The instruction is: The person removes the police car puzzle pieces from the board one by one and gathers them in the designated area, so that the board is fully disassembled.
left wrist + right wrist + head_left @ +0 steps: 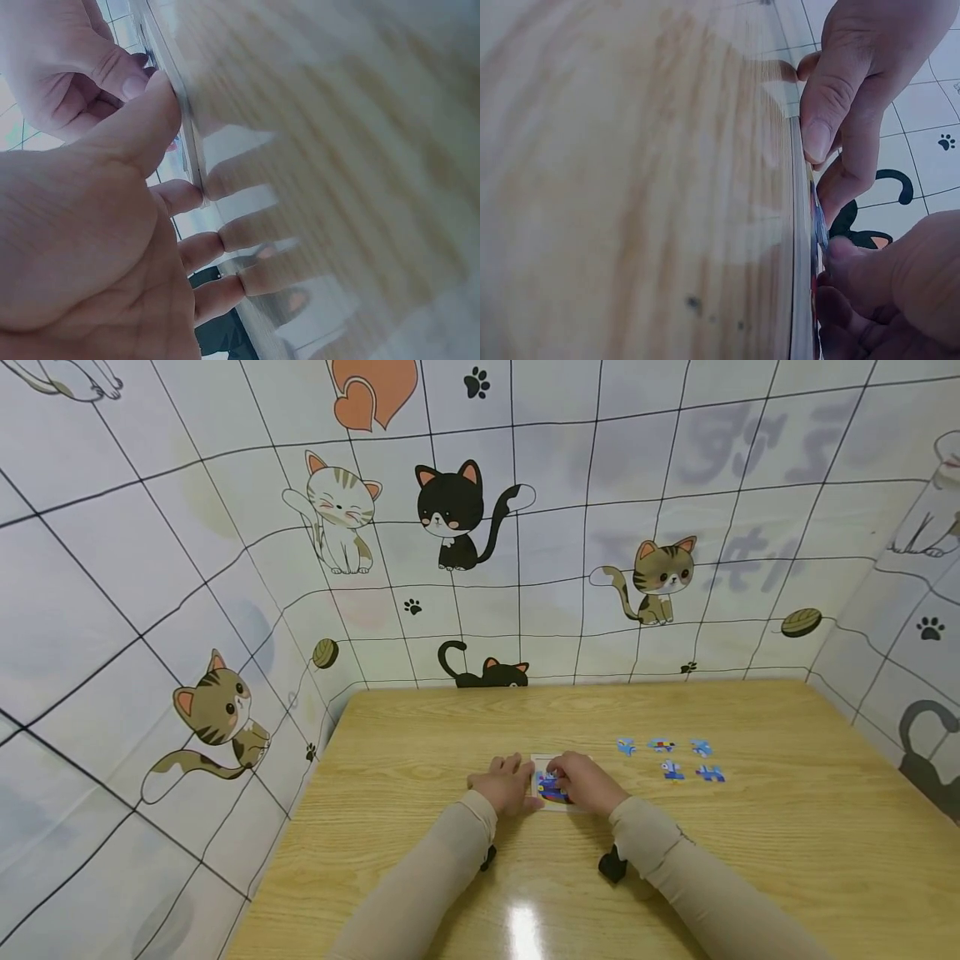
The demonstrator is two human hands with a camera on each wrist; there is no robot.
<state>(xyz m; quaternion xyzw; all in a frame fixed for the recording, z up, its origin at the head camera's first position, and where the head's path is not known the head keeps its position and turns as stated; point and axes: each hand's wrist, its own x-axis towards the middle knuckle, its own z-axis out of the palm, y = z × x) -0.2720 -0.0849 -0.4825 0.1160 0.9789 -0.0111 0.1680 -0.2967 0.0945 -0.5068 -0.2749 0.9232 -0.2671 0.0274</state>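
Observation:
A small puzzle tray (537,762) with a pale border lies flat on the table, partly filled with a blue and red picture. My left hand (506,787) rests at its left side, fingers fairly straight. In the left wrist view the thumb (161,112) lies along the tray's edge while the other fingertips touch the tabletop. Over the tray's right part is my right hand (588,783), its fingers curled. It pinches a blue puzzle piece (822,226), which stands tilted above the tray in the right wrist view. The right hand covers part of the picture.
Several loose puzzle pieces lie to the right of the tray, among them a blue one (672,770) and a multicoloured one (662,745). The wooden table (420,727) meets a cat-patterned wall covering (555,610) at the back and sides.

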